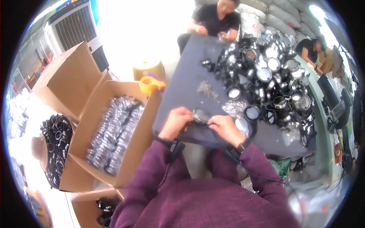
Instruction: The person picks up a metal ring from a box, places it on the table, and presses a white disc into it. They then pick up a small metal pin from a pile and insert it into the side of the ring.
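Note:
Between my two hands, just above the near edge of the grey-covered table point(178, 81), is a round black-rimmed part point(201, 116) with a grey face. My left hand point(176, 122) grips its left side with curled fingers. On its right edge, the thumb and fingers of my right hand point(227, 128) are pinched. Beyond it lies a scatter of small metal pieces point(207, 89). A heap of small shiny clear-looking pieces point(234, 108) sits beyond my right hand. Close to that hand rests a round pale disc point(242, 126), partly hidden by it.
A large pile of round black-rimmed parts point(264, 74) covers the table's right side. At left stands an open carton point(150, 117) of plastic-wrapped parts, with an orange tape dispenser point(150, 84) by its far corner. One person point(216, 21) works across the table, another point(313, 53) farther right.

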Tool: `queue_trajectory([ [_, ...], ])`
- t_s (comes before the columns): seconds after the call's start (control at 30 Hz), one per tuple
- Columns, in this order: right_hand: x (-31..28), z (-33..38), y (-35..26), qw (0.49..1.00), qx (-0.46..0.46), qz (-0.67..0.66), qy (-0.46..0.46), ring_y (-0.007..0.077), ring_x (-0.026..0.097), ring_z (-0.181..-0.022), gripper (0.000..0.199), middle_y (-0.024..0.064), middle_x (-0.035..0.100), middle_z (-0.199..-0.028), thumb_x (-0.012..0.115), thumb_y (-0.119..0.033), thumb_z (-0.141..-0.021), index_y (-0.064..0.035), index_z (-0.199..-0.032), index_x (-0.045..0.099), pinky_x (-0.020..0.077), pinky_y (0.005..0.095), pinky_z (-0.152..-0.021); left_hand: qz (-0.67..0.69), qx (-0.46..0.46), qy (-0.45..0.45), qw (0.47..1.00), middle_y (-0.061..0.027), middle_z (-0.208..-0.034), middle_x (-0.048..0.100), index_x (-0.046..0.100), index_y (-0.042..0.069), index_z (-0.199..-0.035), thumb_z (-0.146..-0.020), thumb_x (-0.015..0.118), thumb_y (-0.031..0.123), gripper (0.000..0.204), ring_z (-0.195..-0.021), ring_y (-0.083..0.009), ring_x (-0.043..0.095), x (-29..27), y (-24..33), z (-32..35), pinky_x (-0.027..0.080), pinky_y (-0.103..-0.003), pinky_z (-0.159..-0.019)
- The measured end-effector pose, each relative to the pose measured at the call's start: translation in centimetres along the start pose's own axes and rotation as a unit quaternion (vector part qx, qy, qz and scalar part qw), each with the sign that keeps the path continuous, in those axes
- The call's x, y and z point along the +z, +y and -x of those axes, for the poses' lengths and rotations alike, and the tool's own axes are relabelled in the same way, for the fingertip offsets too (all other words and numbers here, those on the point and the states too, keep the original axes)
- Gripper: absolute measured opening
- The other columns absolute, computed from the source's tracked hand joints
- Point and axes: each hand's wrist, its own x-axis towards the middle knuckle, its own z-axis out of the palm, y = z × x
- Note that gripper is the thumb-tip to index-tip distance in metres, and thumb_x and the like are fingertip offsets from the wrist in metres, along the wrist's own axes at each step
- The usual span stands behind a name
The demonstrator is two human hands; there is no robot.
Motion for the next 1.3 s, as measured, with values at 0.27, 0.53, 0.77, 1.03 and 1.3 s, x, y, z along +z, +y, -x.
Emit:
queue_trajectory([
  [0.27, 1.5, -3.1, -1.8, 0.988, -0.121, 0.075, 0.058, 0.0306, 0.059, -0.082, 0.019, 0.0096, 0.058, -0.083, 0.067, -0.004, -0.076, -0.0036, -0.090, 0.055, 0.0486, 0.0414, -0.070, -0.014, 0.009, 0.021, 1.000, -0.0044, -0.070, 0.063, 0.063, 0.002, -0.077, -0.081, 0.064, -0.001, 0.005, -0.051, -0.0077, 0.053, -0.1, -0.3, 0.4, 0.040, -0.022, -0.041],
  [0.53, 2.1, -3.7, -1.2, 0.988, -0.086, 0.130, 0.006, 0.0326, 0.064, -0.078, 0.014, 0.0125, 0.061, -0.085, 0.062, -0.010, -0.082, -0.0048, -0.092, 0.054, 0.0513, 0.0416, -0.064, -0.060, 0.050, 0.046, 0.996, -0.0008, -0.065, 0.058, 0.063, 0.002, -0.077, -0.082, 0.063, 0.000, 0.005, -0.047, -0.0046, 0.047, 1.2, -0.9, 0.8, 0.032, -0.020, -0.041],
  [0.77, 2.1, -5.1, -0.8, 0.988, -0.123, 0.093, -0.006, 0.0317, 0.064, -0.075, 0.011, 0.0113, 0.059, -0.080, 0.059, -0.013, -0.082, -0.0057, -0.086, 0.051, 0.0509, 0.0415, -0.063, -0.121, 0.204, 0.077, 0.968, 0.0036, -0.068, 0.056, 0.060, 0.001, -0.086, -0.082, 0.061, 0.000, 0.005, -0.057, -0.0037, 0.048, 0.9, -2.4, 1.0, 0.037, -0.020, -0.050],
  [1.03, 1.2, -6.7, -0.3, 0.983, -0.143, 0.111, -0.036, 0.0306, 0.064, -0.073, 0.012, 0.0100, 0.061, -0.078, 0.062, -0.011, -0.079, -0.0059, -0.087, 0.056, 0.0508, 0.0399, -0.062, -0.340, 0.357, 0.136, 0.860, -0.0124, -0.062, 0.058, 0.058, 0.001, -0.089, -0.076, 0.068, 0.005, 0.017, -0.052, -0.0238, 0.059, 1.4, -2.2, 0.8, 0.045, -0.033, -0.050],
  [1.3, 0.1, -9.3, -1.1, 0.987, -0.075, 0.040, -0.133, 0.0336, 0.064, -0.073, 0.017, 0.0146, 0.064, -0.076, 0.067, -0.013, -0.072, -0.0042, -0.084, 0.059, 0.0503, 0.0426, -0.065, -0.347, 0.367, 0.157, 0.849, -0.0125, -0.060, 0.057, 0.057, 0.002, -0.088, -0.075, 0.069, 0.007, 0.018, -0.052, -0.0277, 0.059, 1.4, -2.3, 0.8, 0.045, -0.034, -0.049],
])
